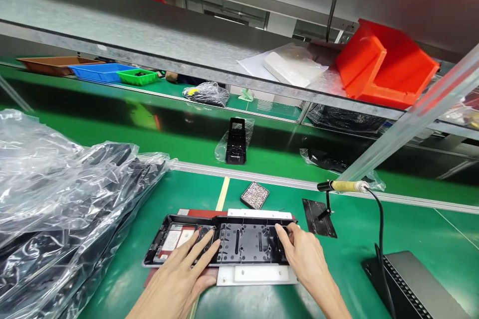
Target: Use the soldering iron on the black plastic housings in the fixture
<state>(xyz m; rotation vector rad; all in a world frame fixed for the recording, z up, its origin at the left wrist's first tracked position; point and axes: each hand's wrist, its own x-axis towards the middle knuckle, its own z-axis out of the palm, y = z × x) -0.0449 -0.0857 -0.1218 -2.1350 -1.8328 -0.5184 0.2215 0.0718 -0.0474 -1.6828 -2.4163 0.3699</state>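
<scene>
Hands lie flat and open on a black plastic housing [224, 243] — left hand [179, 279] and right hand [303, 256] pressing it onto the white fixture plate [258, 274]; seating looks nearly done, nothing gripped.

The black housing [224, 244] is moulded plastic, matt with a faint sheen along its ribs. It lies on a white fixture plate [258, 274] that looks like smooth, dull plastic. The surface [355, 259] is a green mat, smooth and slightly glossy. To the left, clear film bags [56, 199] are crinkled and very shiny over dark parts. The small pad [255, 195] has a speckled, rough-looking face. The shelf [149, 40] overhead is bare grey metal with a brushed, dull finish; the red bin [385, 67] on it is glossy plastic. The soldering iron [344, 186] has a yellowish grip, and its black cable [381, 239] looks rubbery.
</scene>
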